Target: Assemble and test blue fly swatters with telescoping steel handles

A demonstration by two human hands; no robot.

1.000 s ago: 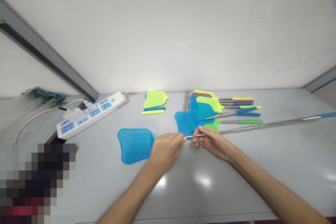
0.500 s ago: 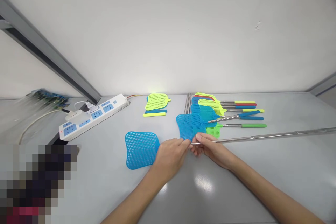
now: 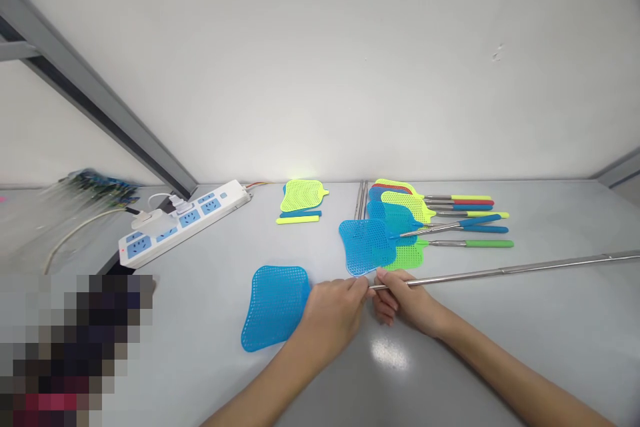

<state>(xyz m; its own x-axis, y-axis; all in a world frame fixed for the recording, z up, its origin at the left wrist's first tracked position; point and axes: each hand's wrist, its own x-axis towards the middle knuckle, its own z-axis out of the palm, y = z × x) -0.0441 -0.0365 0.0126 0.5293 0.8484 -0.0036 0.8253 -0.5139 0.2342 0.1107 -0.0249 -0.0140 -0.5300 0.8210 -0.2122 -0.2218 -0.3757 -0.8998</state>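
Note:
A blue mesh fly swatter head sticks out to the left of my left hand, which is closed around its neck end. From the other side of that hand a long extended metal rod runs right, beyond the view. My fingers hide where head and rod meet. My right hand pinches the rod between thumb and fingers, just right of my left hand. Beyond the hands lies a pile of finished-looking swatters, with a blue head and a green handle nearest.
Yellow swatter heads lie at the back, with yellow and blue handle sleeves before them. Thin metal rods rest left of the pile. A white power strip with plugs and a clear plastic bag are at left.
The held blue swatter head has turned and tipped, its lower edge coming nearer to me. Both hands have moved slightly down and right with the rod, and the view has shifted a little.

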